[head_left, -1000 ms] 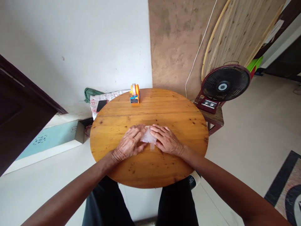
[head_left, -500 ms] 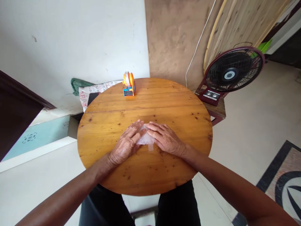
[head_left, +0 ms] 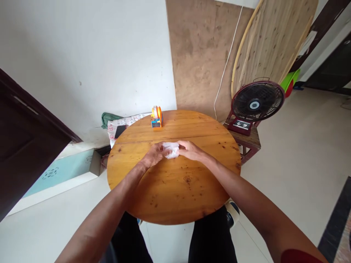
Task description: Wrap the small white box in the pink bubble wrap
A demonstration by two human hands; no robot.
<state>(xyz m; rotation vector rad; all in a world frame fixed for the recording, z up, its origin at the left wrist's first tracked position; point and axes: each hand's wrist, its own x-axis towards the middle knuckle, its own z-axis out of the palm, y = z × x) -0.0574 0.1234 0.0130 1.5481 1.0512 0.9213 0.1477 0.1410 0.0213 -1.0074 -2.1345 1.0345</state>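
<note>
Between my two hands is a small bundle in whitish, see-through wrap (head_left: 172, 150), perhaps bubble wrap; its contents cannot be made out. My left hand (head_left: 155, 155) grips its left side, the thumb lying across the front. On the right edge, my right hand (head_left: 190, 150) pinches it between thumb and fingers. Both hands are over the middle of the round wooden table (head_left: 175, 193). Beyond them, near the far edge, stands an orange and blue tape dispenser (head_left: 157, 117) with a roll of tape on it.
A dark red fan (head_left: 254, 106) stands on a wooden stool (head_left: 251, 140) to the right of the table. Behind the left edge lie a printed white sack (head_left: 112, 131) and a dark flat object (head_left: 120, 131). A large round wooden board (head_left: 270, 44) leans at the wall.
My hands were pressed flat over the wrapped bundle; now they hold it by its sides, farther from me. The camera view has shifted too.
</note>
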